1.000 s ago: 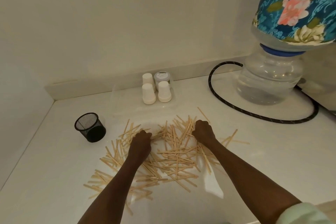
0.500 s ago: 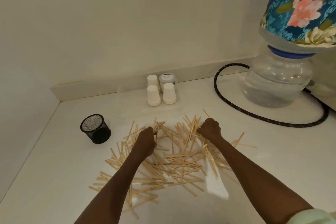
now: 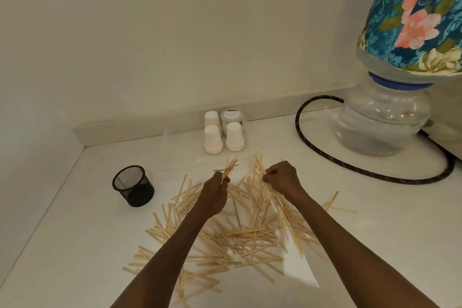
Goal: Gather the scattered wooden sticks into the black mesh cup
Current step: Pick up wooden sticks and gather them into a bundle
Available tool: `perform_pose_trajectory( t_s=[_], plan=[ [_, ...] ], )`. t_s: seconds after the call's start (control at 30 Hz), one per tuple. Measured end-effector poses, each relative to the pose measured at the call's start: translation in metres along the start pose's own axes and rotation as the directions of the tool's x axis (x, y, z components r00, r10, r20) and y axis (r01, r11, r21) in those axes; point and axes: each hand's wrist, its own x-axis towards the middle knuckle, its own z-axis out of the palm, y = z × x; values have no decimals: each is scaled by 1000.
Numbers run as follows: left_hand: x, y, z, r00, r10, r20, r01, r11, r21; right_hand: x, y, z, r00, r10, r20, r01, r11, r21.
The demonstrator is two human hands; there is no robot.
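Note:
Several thin wooden sticks lie scattered in a loose pile on the white counter. My left hand grips a small bundle of sticks that fans up and away above the pile. My right hand is curled at the pile's far edge, fingers pinching sticks there. The black mesh cup stands upright to the left of the pile, apart from both hands, and looks empty from here.
Three upturned white paper cups and a small lidded jar stand behind the pile. A water dispenser bottle with a floral cover sits at the back right, ringed by a black hose. Walls close in left and behind.
My left hand has lifted off the pile with a bundle of sticks in its grip. My right hand stayed at the far edge, fingers curling onto sticks.

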Motion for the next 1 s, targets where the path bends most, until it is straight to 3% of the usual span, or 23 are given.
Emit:
perform_pose_trajectory(
  t_s=[0.3,0.43,0.63,0.73,0.8,0.9,1.0],
  plan=[
    [16,29,10,999,-19,32,21,999,-35,-12,-32,20,998,-52,47,41,977,211],
    [20,37,7,992,-95,84,109,977,-181,-13,-41,29,998,-59,18,53,964,259],
    [19,44,-1,943,-103,317,234,881,-411,-15,-46,38,998,-53,-25,57,963,263],
    [22,42,1,932,-84,354,267,819,-508,-16,-45,37,997,-72,-9,72,968,240],
    [25,40,5,933,-77,351,294,725,-622,-18,-45,37,994,-109,-14,109,968,228],
    [31,42,14,935,-195,296,350,638,-686,-21,-47,40,987,-155,-35,159,974,162],
    [34,45,20,910,-343,231,410,676,-612,-23,-48,43,980,-195,-47,199,976,90]
  ],
)
